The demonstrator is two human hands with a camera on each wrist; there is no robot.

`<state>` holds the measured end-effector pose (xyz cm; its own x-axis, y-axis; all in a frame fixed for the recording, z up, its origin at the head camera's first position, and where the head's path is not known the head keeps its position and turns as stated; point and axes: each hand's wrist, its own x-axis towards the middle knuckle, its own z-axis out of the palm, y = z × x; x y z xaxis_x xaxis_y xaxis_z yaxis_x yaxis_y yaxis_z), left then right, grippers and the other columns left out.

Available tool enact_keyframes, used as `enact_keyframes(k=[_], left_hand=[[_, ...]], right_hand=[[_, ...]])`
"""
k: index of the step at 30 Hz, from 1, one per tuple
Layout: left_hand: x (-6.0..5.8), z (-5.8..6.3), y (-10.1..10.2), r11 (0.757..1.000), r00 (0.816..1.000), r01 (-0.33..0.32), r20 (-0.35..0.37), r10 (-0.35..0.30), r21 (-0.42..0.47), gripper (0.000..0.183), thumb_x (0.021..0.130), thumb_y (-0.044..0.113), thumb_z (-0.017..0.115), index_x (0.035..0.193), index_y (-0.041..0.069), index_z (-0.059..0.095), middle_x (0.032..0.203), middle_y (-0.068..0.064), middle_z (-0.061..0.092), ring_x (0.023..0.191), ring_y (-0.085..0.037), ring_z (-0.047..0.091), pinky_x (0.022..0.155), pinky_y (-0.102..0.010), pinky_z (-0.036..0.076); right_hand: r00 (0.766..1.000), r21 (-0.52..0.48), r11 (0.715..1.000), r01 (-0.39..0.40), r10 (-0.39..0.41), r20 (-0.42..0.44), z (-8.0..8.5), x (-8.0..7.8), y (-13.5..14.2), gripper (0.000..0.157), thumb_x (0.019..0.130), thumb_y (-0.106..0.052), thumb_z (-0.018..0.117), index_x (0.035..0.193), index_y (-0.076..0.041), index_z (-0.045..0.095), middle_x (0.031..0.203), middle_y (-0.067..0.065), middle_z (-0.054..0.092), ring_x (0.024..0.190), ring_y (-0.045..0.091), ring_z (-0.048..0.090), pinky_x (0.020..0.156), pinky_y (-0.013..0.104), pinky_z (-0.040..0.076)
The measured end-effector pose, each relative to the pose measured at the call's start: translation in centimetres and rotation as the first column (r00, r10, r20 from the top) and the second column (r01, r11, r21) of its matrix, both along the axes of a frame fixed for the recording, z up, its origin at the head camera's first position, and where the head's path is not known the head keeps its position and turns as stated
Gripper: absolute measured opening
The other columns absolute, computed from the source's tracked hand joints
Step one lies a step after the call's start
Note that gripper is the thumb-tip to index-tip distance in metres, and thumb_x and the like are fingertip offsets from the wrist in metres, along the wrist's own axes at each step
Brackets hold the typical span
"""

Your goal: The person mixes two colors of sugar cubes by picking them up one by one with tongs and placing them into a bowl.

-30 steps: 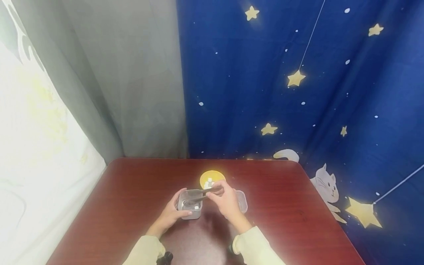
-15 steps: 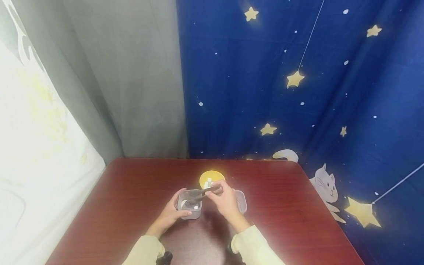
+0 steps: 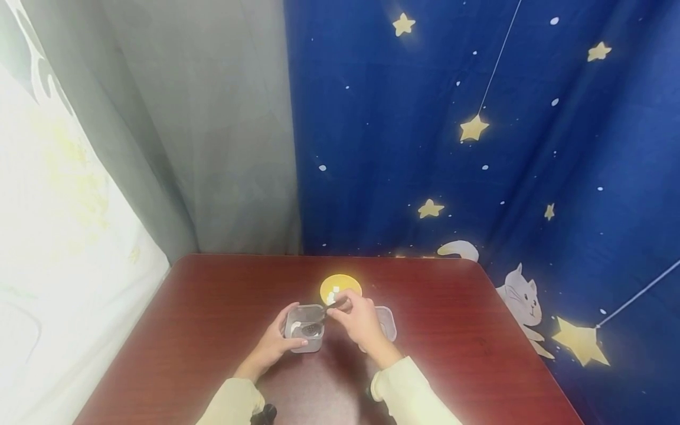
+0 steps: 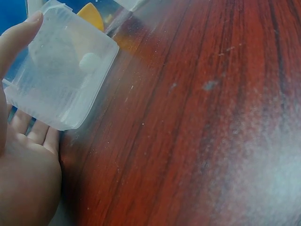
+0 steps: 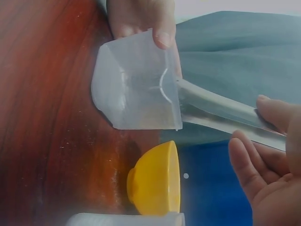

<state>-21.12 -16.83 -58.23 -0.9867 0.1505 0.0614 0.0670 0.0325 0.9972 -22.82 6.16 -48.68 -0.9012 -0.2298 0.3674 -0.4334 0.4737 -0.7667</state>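
My left hand (image 3: 270, 343) grips a clear plastic container (image 3: 308, 347) from its left side, thumb along the near wall. In my right hand (image 3: 363, 326) are metal tongs (image 5: 221, 110), pinched between thumb and fingers, with their heads (image 3: 311, 330) down inside the container. A white piece (image 3: 295, 326) shows beside the tongs' heads; whether they hold one cannot be seen. Through the container wall, the left wrist view shows a pale round shape (image 4: 89, 62). Just beyond the right hand stands a yellow bowl (image 3: 325, 287) with several white cubes (image 3: 335, 290) in it.
A second clear plastic piece (image 3: 389, 323), a lid or shallow box, lies right of the right hand, partly covered by it. The reddish-brown table (image 3: 451, 342) ends at a grey curtain (image 3: 239, 147) and a blue star-patterned one (image 3: 372, 147).
The tongs' arms have drawn together and their heads have shifted slightly right inside the container. They now cover the spot where a white piece showed. The left hand and container stay almost still.
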Motion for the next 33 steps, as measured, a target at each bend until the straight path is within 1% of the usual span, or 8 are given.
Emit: enact_keyframes(k=[2,6,11,16,20,24,29,33], left_hand=[[0.0,0.0,0.0,1.000,1.000,0.000,-0.004,0.000,0.000,0.095,0.070,0.003,0.084,0.150,0.013,0.033,0.139,-0.014,0.049,0.118,-0.032,0.052,0.094,-0.038,0.046],[0.0,0.0,0.0,1.000,1.000,-0.008,-0.012,0.008,-0.014,0.095,0.070,0.004,0.084,0.150,0.015,0.034,0.139,-0.014,0.049,0.119,-0.033,0.051,0.094,-0.039,0.046],[0.0,0.0,0.1,1.000,0.999,-0.002,-0.033,0.002,-0.019,0.094,0.070,0.003,0.084,0.150,0.011,0.033,0.138,-0.018,0.049,0.117,-0.035,0.052,0.093,-0.040,0.047],[0.1,0.0,0.2,1.000,0.999,0.005,-0.050,-0.005,-0.008,0.095,0.071,0.000,0.082,0.150,0.007,0.030,0.139,-0.022,0.047,0.119,-0.040,0.050,0.096,-0.048,0.045],[0.1,0.0,0.3,1.000,0.999,0.006,-0.046,-0.004,0.023,0.096,0.070,-0.002,0.082,0.150,0.007,0.030,0.140,-0.023,0.046,0.121,-0.042,0.048,0.098,-0.052,0.042],[0.2,0.1,0.3,1.000,0.999,0.003,-0.046,-0.002,0.017,0.095,0.071,-0.001,0.082,0.150,0.006,0.030,0.140,-0.023,0.046,0.122,-0.041,0.048,0.098,-0.051,0.042],[0.3,0.3,0.1,1.000,0.999,0.006,-0.038,-0.005,0.012,0.093,0.072,0.000,0.082,0.150,0.008,0.032,0.140,-0.021,0.046,0.120,-0.038,0.050,0.096,-0.048,0.045],[0.2,0.1,0.2,1.000,0.999,0.004,-0.043,-0.004,0.007,0.093,0.072,0.000,0.081,0.150,0.007,0.031,0.139,-0.021,0.046,0.119,-0.039,0.051,0.095,-0.048,0.046]], right_hand=[[1.000,0.041,0.999,-0.013,0.013,-0.005,0.1,-0.1,0.0,0.022,0.079,-0.016,0.081,0.094,-0.012,0.066,0.075,-0.004,0.070,0.069,0.008,0.067,0.061,0.026,0.052],[0.999,0.130,0.991,-0.029,0.030,-0.011,0.6,-0.2,-0.2,0.019,0.079,-0.017,0.080,0.091,-0.016,0.065,0.074,-0.005,0.070,0.068,0.006,0.066,0.062,0.026,0.052],[0.997,0.185,0.980,-0.077,0.077,0.006,1.2,-0.1,-0.6,0.018,0.081,-0.015,0.078,0.090,-0.013,0.063,0.074,-0.004,0.069,0.067,0.007,0.064,0.061,0.026,0.051],[0.995,0.213,0.972,-0.102,0.100,0.018,0.9,-0.2,-0.9,0.018,0.082,-0.014,0.077,0.091,-0.010,0.063,0.075,-0.002,0.069,0.068,0.007,0.064,0.061,0.024,0.052],[0.995,0.205,0.974,-0.099,0.099,0.010,0.6,-0.2,-1.0,0.018,0.082,-0.014,0.077,0.091,-0.009,0.063,0.076,-0.001,0.069,0.068,0.008,0.065,0.061,0.024,0.052],[0.996,0.169,0.982,-0.084,0.084,0.006,0.4,-0.2,-0.9,0.017,0.083,-0.014,0.077,0.090,-0.010,0.063,0.078,0.000,0.069,0.070,0.010,0.067,0.061,0.024,0.053],[1.000,0.114,0.993,-0.026,0.028,-0.012,0.2,-0.1,-0.5,0.016,0.083,-0.017,0.077,0.092,-0.012,0.065,0.077,-0.003,0.070,0.072,0.009,0.068,0.062,0.025,0.053],[0.999,0.057,0.998,0.014,-0.012,-0.034,0.3,0.1,-0.3,0.016,0.083,-0.018,0.078,0.093,-0.014,0.067,0.077,-0.005,0.070,0.071,0.009,0.068,0.062,0.026,0.053]])
